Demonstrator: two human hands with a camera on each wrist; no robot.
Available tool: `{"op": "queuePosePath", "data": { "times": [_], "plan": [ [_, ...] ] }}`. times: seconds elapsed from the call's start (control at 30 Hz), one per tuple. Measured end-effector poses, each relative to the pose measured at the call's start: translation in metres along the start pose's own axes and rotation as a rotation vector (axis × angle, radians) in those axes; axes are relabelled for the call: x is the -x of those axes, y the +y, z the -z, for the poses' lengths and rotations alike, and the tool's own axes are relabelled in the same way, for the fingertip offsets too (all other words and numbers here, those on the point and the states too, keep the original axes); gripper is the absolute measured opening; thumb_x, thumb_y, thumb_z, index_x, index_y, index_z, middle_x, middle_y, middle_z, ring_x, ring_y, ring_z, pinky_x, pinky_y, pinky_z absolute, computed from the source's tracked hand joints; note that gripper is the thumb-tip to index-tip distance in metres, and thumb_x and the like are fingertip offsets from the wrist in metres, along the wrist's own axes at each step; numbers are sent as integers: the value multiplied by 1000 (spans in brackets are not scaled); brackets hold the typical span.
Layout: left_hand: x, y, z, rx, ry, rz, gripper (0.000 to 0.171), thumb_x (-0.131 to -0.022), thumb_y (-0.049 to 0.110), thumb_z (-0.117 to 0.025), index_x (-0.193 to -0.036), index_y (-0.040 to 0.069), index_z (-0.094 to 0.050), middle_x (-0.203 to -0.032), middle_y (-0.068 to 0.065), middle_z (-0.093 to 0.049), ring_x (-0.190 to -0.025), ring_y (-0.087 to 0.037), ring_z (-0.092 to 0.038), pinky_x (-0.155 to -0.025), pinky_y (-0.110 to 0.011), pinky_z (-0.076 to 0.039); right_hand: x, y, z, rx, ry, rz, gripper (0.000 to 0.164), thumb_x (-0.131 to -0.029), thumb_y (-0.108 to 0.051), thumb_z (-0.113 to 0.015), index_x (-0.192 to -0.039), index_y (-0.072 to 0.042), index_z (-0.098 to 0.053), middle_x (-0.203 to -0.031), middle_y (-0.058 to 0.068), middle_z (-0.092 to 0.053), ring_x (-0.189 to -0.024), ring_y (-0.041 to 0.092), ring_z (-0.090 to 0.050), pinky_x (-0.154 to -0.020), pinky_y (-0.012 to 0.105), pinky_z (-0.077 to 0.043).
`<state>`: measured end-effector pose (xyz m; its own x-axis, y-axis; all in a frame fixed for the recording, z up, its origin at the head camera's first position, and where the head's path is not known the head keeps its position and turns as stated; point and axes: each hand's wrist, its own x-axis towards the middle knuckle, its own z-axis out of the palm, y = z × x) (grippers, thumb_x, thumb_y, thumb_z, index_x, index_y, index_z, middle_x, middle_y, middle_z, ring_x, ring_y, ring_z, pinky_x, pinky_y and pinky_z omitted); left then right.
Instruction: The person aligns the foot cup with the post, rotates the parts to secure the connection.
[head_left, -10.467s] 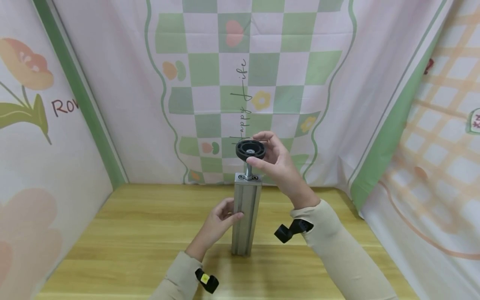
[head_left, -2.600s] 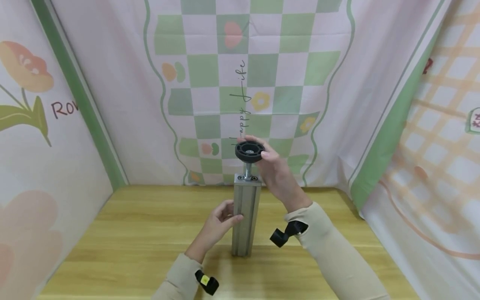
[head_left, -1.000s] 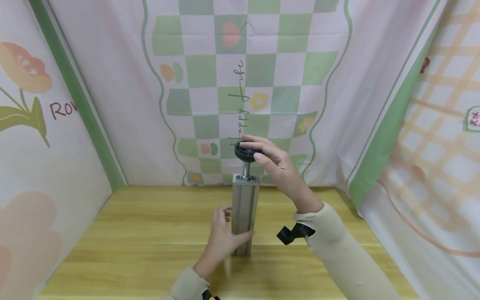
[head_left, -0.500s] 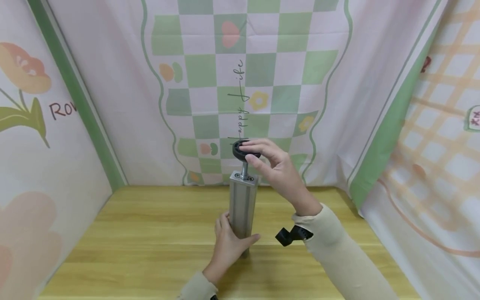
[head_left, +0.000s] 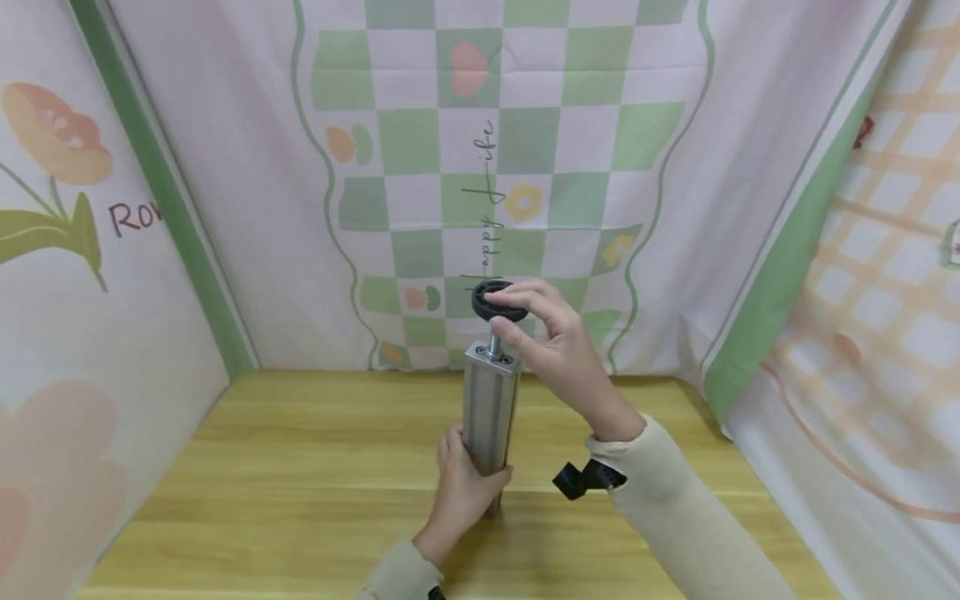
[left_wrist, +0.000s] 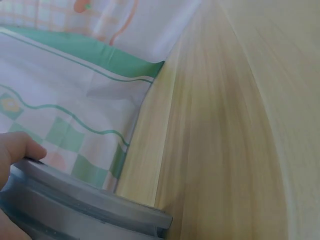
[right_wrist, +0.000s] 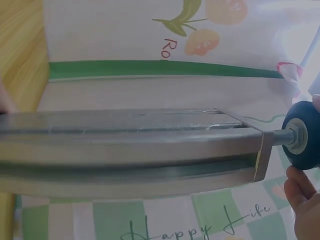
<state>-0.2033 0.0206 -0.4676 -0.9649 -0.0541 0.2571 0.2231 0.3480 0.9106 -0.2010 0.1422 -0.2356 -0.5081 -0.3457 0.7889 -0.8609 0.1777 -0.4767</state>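
Note:
An aluminium profile [head_left: 487, 408] stands nearly upright on the wooden table. On its top end plate is a threaded stem [head_left: 493, 345] carrying a black levelling foot [head_left: 482, 310], disc side up. Low on the profile, my left hand [head_left: 461, 492] grips it, thumb across the front and fingers round the left side. My right hand [head_left: 566, 350] holds the foot's rim between thumb and fingers, with fingertips over its top. The right wrist view shows the foot [right_wrist: 305, 112] beside a nut on the stem. In the left wrist view the profile [left_wrist: 90, 205] shows its long grooves.
The light wood table [head_left: 300, 467] spreads around the profile. A checked green-and-white curtain [head_left: 525, 142] hangs at the back, with printed cloth walls [head_left: 52, 333] at both sides. Each sleeve bears a black wrist mount [head_left: 588, 479].
My left hand has slid from mid-profile down to its lower part. The profile has turned a little on its long axis. My right fingers have shifted from the foot's far side onto its top.

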Motion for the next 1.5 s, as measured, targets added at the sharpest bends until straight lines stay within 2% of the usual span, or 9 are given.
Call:
{"op": "queuePosePath", "data": {
  "times": [0.13,0.3,0.43,0.53,0.63,0.8,1.0,1.23,1.5],
  "plan": [
    [0,0,-2,31,-25,-14,75,-67,21,-80,-126,13,-33,-116,-6,-34,-105,-23,-37,-88,-47,-39,2,-1,2,50,12,29,30,-80,10,-62,-110,6,-61,-113,18,-53,-112,31,-45,-91,30,-42],
    [-2,-1,-1,34,-54,-58,77,-70,22,-78,-131,14,-31,-119,-6,-34,-107,-22,-37,-88,-47,-39,3,-2,6,54,10,-17,31,-81,8,-62,-112,4,-60,-115,17,-52,-112,24,-46,-80,26,-46],
    [-4,0,1,44,-85,-71,79,-72,24,-77,-135,17,-31,-120,-6,-33,-107,-23,-38,-87,-46,-39,5,-1,11,23,15,-96,29,-85,2,-61,-115,2,-60,-118,12,-50,-91,15,-55,-58,22,-48],
    [-4,0,4,48,-92,-70,78,-71,26,-78,-135,18,-33,-118,-7,-34,-104,-24,-41,-85,-45,-40,8,3,15,-18,42,-137,28,-87,0,-60,-115,2,-59,-119,11,-50,-90,15,-55,-62,21,-51],
    [-5,0,7,50,-87,-67,77,-70,26,-78,-134,19,-37,-115,-7,-36,-100,-24,-44,-82,-43,-42,11,7,19,-48,80,-137,28,-86,3,-60,-114,4,-59,-118,14,-50,-109,21,-48,-85,26,-47],
    [-6,-4,15,25,-83,-72,75,-69,27,-79,-133,21,-42,-109,-4,-39,-95,-21,-46,-78,-39,-43,21,13,26,-55,151,-145,32,-84,7,-60,-115,6,-58,-117,16,-51,-110,25,-49,-95,29,-41],
    [-10,-8,29,3,-99,-101,74,-67,29,-80,-132,23,-45,-107,-2,-40,-94,-19,-44,-76,-37,-43,32,20,32,-33,225,-181,32,-84,5,-61,-116,5,-57,-114,15,-52,-106,23,-50,-95,28,-40],
    [-13,-11,47,-55,-128,-151,75,-65,24,-81,-130,34,-46,-102,-1,-40,-91,-19,-43,-74,-36,-43,55,31,40,-17,285,-268,29,-87,-1,-60,-114,5,-55,-116,14,-50,-105,20,-51,-83,18,-45],
    [-18,-16,71,-182,-140,-203,74,-61,19,-82,-125,38,-50,-95,2,-40,-87,-17,-43,-72,-34,-44,88,47,49,-2,281,-376,24,-85,0,-62,-106,8,-53,-113,12,-49,-102,18,-52,-79,18,-48]
  ]
}}
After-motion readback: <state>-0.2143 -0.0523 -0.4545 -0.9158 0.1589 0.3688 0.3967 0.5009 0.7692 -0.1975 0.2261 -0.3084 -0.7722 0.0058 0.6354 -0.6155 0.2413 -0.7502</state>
